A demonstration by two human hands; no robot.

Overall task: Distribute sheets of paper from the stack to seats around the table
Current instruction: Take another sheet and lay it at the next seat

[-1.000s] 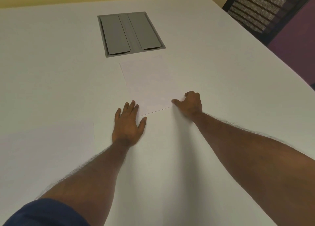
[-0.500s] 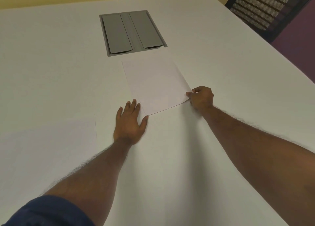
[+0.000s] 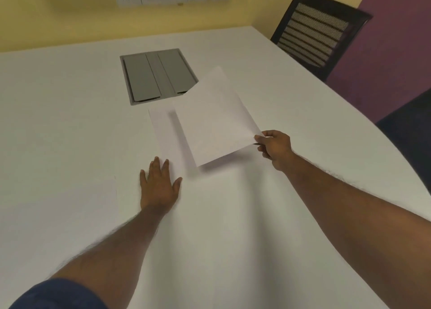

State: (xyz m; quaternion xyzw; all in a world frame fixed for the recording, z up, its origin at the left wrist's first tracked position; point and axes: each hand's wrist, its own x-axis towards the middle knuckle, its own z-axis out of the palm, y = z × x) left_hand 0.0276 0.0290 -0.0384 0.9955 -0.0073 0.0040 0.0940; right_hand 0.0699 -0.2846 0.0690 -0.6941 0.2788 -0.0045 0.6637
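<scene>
Sheet now off stack, pinched in R hand; L hand flat, empty, beside stack.

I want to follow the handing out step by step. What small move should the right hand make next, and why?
Probably carry the lifted sheet rightward toward the chair. The right hand pinches its corner, the sheet is already off the stack, and the left hand lies flat beside the stack.

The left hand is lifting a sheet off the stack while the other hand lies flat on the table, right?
Not quite: the head view shows the right hand lifting the sheet off the stack, and the left hand lying flat on the table.
</scene>
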